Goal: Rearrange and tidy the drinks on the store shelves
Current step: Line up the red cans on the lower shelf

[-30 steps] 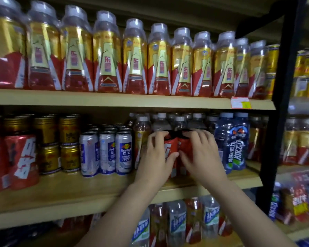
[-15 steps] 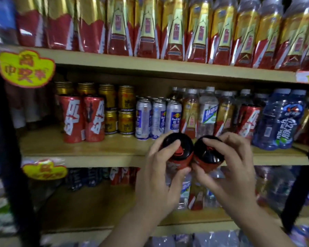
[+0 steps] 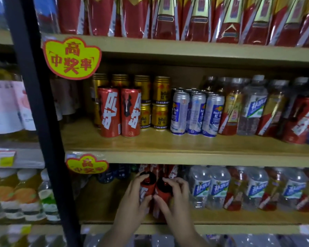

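2 red bottles stand side by side on the lower shelf; the left hand grips 1, the right hand the other. Clear water bottles stand just right.

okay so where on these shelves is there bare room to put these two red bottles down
Bare wood lies on the lower shelf left of the two red bottles your left hand and right hand hold, before the black post. The middle shelf has an open front strip before the red cans. Right of your hands, water bottles crowd tight.
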Demonstrator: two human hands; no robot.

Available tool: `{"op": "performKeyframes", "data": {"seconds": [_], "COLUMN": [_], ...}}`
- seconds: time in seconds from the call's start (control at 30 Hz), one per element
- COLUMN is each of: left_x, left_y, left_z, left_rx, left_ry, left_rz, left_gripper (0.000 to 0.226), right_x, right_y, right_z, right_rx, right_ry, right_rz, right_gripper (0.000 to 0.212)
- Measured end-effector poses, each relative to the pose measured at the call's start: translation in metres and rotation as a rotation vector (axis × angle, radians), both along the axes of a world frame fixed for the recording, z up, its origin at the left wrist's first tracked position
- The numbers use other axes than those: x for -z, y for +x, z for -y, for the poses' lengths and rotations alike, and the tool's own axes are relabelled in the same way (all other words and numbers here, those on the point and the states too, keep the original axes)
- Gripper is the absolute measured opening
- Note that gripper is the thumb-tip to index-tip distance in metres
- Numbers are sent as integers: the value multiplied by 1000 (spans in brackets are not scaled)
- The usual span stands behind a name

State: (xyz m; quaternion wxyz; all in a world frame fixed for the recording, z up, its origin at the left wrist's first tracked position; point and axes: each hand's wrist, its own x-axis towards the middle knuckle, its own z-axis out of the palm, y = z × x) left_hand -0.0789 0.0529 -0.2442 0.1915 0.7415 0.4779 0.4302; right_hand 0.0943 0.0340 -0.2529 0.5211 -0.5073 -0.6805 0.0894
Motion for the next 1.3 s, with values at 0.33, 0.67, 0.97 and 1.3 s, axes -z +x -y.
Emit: {"op": "performKeyframes", "data": {"seconds": [0.33, 0.67, 0.97, 1.3], "left_x": [32, 42, 42, 55], "left_y": [11, 40, 51, 53], "left_z": [-21, -37, -63, -65], "left_rx": [-196, -448, -566, -634], "left_ry": [-244, -209, -246, -181], "left_rz": [91, 86, -3, -219], "left_gripper": [104, 44, 30, 28], "right_x": [19, 40, 36, 36], "right_y": [-17, -5, -11, -13], "right_z": [-36, -48, -66, -80], "right_rx": [73, 206, 273, 347], "right_ry": [-255, -546, -609, -587], "right_rz": [-234, 32, 228, 319], "right_gripper": [88, 29, 25, 22]}}
